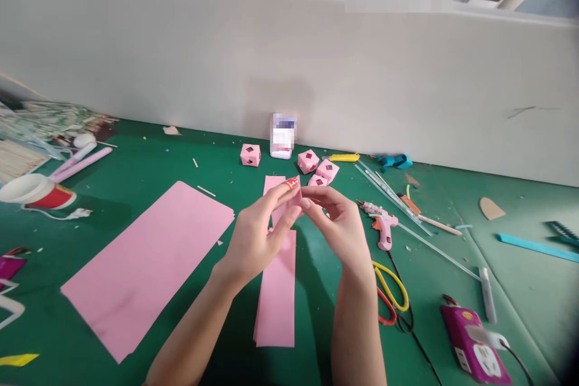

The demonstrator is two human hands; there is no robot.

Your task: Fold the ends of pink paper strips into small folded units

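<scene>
Well, the left hand (256,235) and right hand (340,220) together pinch a small pink paper piece (297,194) mid-frame, its shape mostly hidden.

One left hand (253,235), one right hand (339,221) and one pink paper piece (297,193) are being shown. At least four pink paper polyhedra (249,157) are being displayed, with one glue gun (385,228), one paper cup (38,190), one utility knife (346,158), one smartphone (283,139) and one pair of scissors (402,287).

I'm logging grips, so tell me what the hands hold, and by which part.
A small pink paper piece, held in the left hand, with the right hand at its right edge. The exact grip points are hidden.
</scene>
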